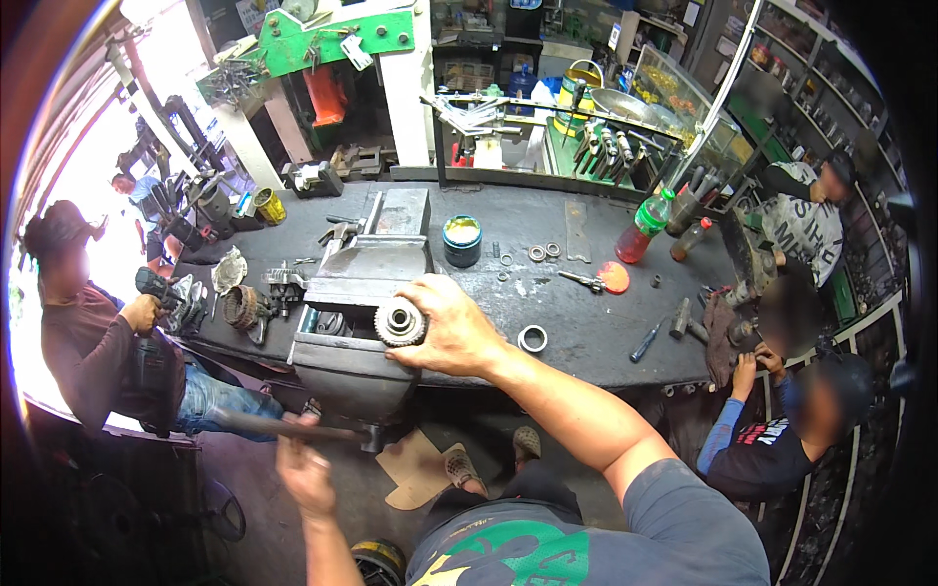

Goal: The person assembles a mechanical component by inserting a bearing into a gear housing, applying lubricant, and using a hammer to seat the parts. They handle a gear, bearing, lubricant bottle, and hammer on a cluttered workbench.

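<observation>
My right hand [451,324] grips a toothed metal gear [401,321] with a round bore. It holds the gear at the right end of the jaws of a large grey bench vise [357,376]. Below the vise's front, my left hand [308,476] has its fingers at the vise's bar handle [283,427], partly wrapped round it and somewhat blurred. Between the jaws, left of the gear, sits another dark metal part [332,323], mostly hidden.
The dark workbench [508,332] holds a grease tub [462,240], a metal ring [532,339], a hammer [681,318] and a bottle of red liquid [646,227]. A person with a drill [161,293] stands left; another person [796,420] works at the right.
</observation>
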`<act>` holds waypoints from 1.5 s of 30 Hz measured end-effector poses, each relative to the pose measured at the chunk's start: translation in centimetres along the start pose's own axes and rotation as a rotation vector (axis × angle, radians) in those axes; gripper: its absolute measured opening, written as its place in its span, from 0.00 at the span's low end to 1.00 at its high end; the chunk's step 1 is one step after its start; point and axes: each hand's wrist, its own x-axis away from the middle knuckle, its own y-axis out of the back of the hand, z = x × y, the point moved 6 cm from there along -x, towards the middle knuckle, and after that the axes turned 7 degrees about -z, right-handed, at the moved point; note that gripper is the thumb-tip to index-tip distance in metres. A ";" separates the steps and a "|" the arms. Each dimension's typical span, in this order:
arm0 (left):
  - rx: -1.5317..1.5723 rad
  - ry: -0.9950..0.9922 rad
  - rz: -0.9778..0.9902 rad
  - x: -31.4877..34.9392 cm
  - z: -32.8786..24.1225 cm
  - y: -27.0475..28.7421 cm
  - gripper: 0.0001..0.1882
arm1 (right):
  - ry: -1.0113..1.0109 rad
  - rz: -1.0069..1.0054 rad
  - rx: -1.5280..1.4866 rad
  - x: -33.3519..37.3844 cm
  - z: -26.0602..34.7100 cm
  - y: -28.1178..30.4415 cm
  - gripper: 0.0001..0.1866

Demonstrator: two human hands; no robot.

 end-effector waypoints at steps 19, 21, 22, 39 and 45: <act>-0.114 -0.136 0.328 3.9 -2.1 -8.9 0.36 | -0.086 0.159 0.076 -1.5 -0.7 -2.4 0.44; -0.348 0.014 0.589 6.9 0.4 -13.4 0.36 | -0.095 0.186 0.097 -1.8 -0.3 -2.1 0.45; -0.512 0.102 0.712 8.3 2.3 -15.2 0.37 | -0.094 0.206 0.103 -1.9 -0.3 -2.2 0.45; -0.441 0.067 0.753 7.8 3.0 -16.0 0.42 | -0.215 0.197 0.087 -1.1 -2.5 -2.3 0.51; -0.364 0.488 0.127 3.1 22.2 0.4 0.33 | -0.179 0.208 0.074 -1.4 -2.1 -3.3 0.50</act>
